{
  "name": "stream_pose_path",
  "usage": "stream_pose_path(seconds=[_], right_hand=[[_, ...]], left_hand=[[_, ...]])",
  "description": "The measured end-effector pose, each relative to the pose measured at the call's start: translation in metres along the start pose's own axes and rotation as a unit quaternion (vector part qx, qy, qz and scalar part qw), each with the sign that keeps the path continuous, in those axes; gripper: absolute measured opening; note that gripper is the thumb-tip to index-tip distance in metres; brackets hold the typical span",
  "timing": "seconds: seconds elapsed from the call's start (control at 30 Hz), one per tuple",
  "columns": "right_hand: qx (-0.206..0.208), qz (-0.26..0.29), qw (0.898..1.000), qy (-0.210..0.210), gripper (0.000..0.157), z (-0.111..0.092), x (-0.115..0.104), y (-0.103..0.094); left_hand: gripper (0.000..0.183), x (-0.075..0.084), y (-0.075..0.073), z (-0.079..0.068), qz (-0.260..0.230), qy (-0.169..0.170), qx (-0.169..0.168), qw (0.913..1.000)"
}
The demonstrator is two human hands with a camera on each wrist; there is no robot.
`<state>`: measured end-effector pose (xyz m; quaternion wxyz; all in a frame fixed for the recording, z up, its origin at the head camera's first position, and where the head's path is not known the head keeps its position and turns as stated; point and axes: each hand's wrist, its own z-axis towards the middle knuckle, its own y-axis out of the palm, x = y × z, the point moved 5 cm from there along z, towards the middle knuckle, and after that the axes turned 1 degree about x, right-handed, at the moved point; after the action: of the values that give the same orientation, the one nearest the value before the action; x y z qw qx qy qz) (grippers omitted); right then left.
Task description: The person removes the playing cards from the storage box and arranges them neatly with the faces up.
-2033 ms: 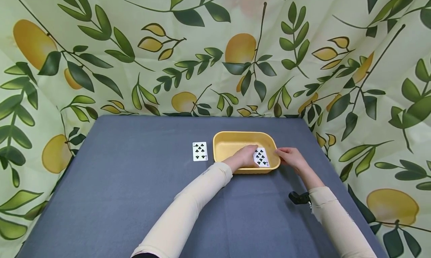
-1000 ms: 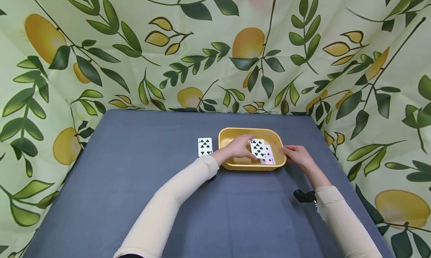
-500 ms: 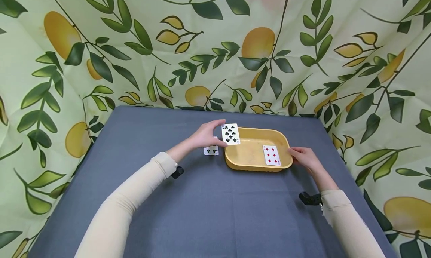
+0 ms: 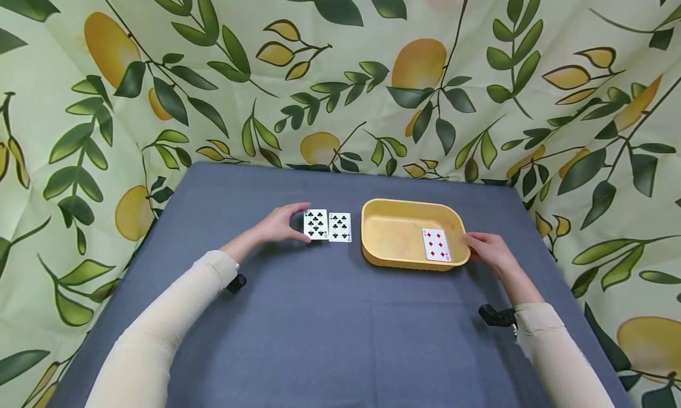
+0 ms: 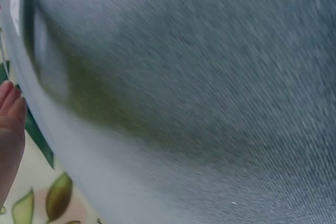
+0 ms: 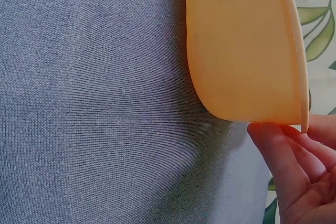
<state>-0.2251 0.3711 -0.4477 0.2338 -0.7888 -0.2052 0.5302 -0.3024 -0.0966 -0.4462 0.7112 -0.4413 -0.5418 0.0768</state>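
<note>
In the head view my left hand spans a clubs playing card with thumb and fingers at its opposite edges. That card lies right beside a second clubs card, face up on the blue-grey cloth. At the tray's right end, my right hand pinches the rim of the yellow plastic tray; the right wrist view shows the fingers under the tray's rim. Inside the tray a red diamonds card lies face up towards the right. Only part of my left hand shows in the left wrist view.
Blue-grey cloth covers the table. Behind it hangs a curtain printed with leaves and yellow fruit, which also runs down both sides. Dark wrist cameras sit at both cuffs.
My left hand has lifted the clubs card out of the tray and carried it left, past the other clubs card, to its left side. The diamonds card beneath came into view. My right hand stays at the rim.
</note>
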Motion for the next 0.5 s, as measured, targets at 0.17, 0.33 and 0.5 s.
stream_pose_path(seconds=[0.17, 0.33, 0.5], right_hand=[[0.002, 0.000, 1.000, 0.006, 0.056, 0.000, 0.002, -0.002], [0.002, 0.000, 1.000, 0.004, 0.056, -0.002, 0.000, 0.000], [0.005, 0.002, 1.000, 0.005, 0.055, -0.003, -0.001, 0.000]], left_hand=[[0.089, -0.017, 0.001, 0.003, 0.004, 0.006, -0.011, 0.9999], [0.089, -0.021, 0.005, 0.007, 0.001, 0.011, -0.023, 0.9997], [0.089, -0.023, 0.009, 0.012, 0.008, 0.013, -0.025, 0.9996]])
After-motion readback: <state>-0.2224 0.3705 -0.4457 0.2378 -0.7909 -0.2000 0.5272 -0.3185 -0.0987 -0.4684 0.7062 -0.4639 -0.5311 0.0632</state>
